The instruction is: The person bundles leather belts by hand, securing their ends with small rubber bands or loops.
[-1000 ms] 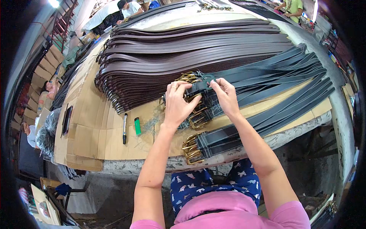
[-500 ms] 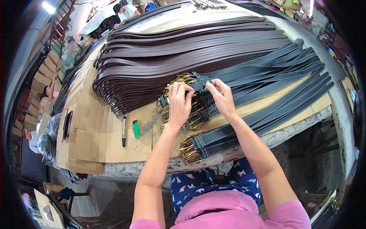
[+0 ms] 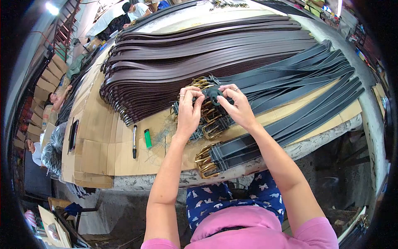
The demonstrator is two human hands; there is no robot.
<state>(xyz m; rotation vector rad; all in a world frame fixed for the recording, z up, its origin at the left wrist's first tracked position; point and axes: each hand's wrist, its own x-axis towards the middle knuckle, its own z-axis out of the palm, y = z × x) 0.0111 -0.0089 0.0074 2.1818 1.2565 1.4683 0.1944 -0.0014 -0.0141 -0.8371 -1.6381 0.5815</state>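
My right hand (image 3: 238,106) pinches a small dark rounded piece with a ring-like hole (image 3: 214,95), whose kind I cannot make out. Close by on the left, my left hand (image 3: 190,110) has thumb and fingers pressed together; what lies between them, if anything, is too small to see. Both hands are over the buckle ends of black stitched belts (image 3: 286,85), whose gold-coloured buckles (image 3: 213,128) are bunched below them. Nearer the table edge lies a separate bundle of black belts (image 3: 286,128) with gold-coloured buckles (image 3: 206,162).
Dark brown belts (image 3: 199,54) are stacked behind. On the cardboard (image 3: 124,157) lie a marker (image 3: 134,142), a green lighter (image 3: 148,138) and loose thread scraps (image 3: 166,135). A dark flat object (image 3: 74,135) is at the left. Other people (image 3: 137,10) are farther off.
My hands have drawn slightly apart, the left moving a little left and down. The dark piece in my right hand has turned, showing its round hole.
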